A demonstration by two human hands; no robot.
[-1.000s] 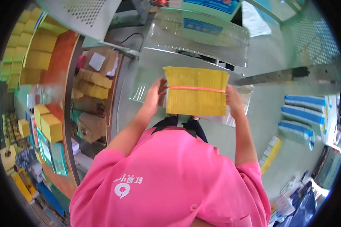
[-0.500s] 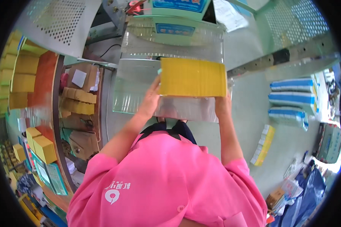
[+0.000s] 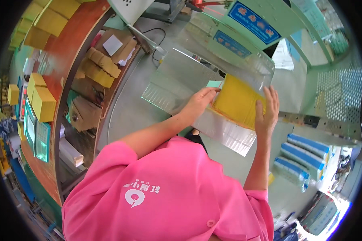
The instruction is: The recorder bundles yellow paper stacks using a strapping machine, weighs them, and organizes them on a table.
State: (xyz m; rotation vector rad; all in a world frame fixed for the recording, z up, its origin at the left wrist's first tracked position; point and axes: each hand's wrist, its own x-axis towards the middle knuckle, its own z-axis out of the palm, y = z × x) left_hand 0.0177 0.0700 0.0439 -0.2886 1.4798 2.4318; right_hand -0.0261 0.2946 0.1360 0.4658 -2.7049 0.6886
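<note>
A thick stack of yellow paper (image 3: pixel 239 100) lies tilted on a clear and metallic work surface (image 3: pixel 177 74) in front of me. My left hand (image 3: pixel 201 102) reaches to its left edge, fingers stretched toward it and fingertips at the edge, beside a small pale green piece (image 3: pixel 214 84). Whether those fingertips pinch anything is hard to make out. At the stack's right edge my right hand (image 3: pixel 267 112) is open, fingers raised and thumb toward the paper. See-through plastic covers the area just beyond the stack.
A pale green machine (image 3: pixel 287 24) with a blue label stands beyond the work surface. On the left is a wooden bench (image 3: pixel 70 52) with yellow blocks (image 3: pixel 43 103), a teal-framed device (image 3: pixel 37 130) and cardboard on its shelf. Blue-and-white packs (image 3: pixel 301 154) lie on the floor at right.
My view has turned. The yellow stack, earlier held between both hands, now rests lower on the surface. My right hand has opened and come up along its right edge.
</note>
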